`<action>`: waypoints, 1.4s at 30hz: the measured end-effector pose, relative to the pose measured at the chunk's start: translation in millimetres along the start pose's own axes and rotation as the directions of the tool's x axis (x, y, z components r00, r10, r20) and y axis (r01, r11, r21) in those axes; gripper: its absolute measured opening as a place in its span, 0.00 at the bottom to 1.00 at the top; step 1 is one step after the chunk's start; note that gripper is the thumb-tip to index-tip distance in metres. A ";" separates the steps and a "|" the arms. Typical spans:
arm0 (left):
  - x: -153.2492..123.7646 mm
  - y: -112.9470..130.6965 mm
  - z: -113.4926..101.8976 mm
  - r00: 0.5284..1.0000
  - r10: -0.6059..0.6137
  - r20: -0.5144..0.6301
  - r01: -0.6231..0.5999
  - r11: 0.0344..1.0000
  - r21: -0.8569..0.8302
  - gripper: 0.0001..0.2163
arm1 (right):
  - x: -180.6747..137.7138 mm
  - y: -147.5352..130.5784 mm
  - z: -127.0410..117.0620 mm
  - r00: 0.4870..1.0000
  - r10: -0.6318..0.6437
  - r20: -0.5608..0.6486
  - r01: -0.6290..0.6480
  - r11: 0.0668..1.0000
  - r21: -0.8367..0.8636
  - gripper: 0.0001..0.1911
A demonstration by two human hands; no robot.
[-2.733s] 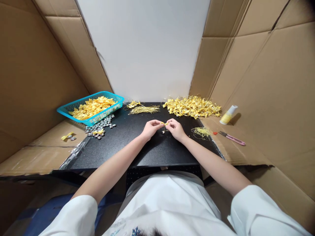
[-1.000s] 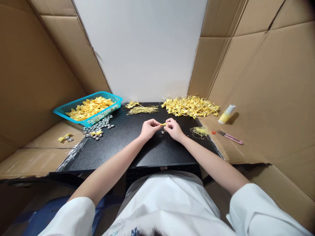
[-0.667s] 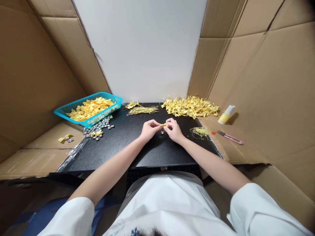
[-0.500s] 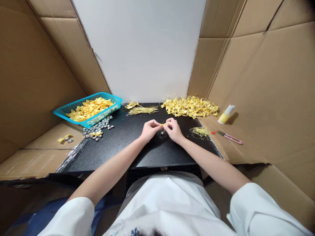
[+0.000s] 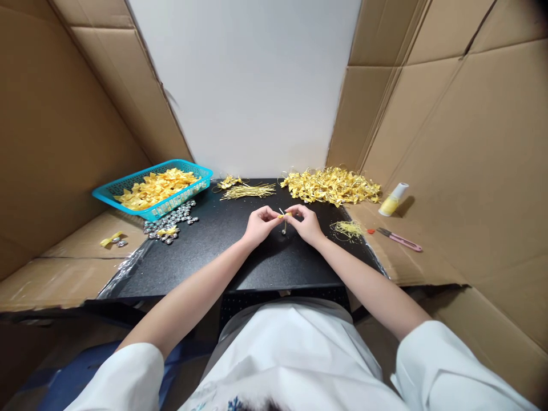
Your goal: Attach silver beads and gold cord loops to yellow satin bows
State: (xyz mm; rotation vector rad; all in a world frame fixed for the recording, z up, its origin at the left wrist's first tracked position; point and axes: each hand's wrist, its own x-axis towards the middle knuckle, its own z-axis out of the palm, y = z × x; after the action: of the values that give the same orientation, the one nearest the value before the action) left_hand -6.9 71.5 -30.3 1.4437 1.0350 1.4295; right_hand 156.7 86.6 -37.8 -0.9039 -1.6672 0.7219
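My left hand (image 5: 258,224) and my right hand (image 5: 307,224) meet over the middle of the black table (image 5: 205,257). Both pinch a small yellow bow (image 5: 284,215) with gold cord between the fingertips. A little silver bell (image 5: 283,231) hangs from it just above the tabletop. The fingers of both hands are curled tight around the piece.
A turquoise basket (image 5: 110,196) of yellow bows stands at the back left, with loose silver bells (image 5: 171,220) beside it. Gold cords (image 5: 248,191) lie at the back, a heap of finished bows (image 5: 331,185) at the back right. Cord scraps (image 5: 349,229), scissors (image 5: 400,238) and a small bottle (image 5: 393,200) lie right. Cardboard walls enclose everything.
My hands have stayed in place, working the bow with small finger movements. The bell now hangs a little lower and a cord end sticks up between my fingers.
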 end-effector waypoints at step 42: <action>-0.5 7.4 3.6 0.898 -0.358 0.256 0.420 0.871 -0.256 0.10 | 27.7 1.4 -24.7 0.766 0.639 -0.069 -0.401 0.558 0.726 0.14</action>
State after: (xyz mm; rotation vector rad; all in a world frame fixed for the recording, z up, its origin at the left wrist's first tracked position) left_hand -3.4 68.7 -23.3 1.0531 0.8711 1.0670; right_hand 176.5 111.3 -18.5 -0.9108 -0.6793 1.4039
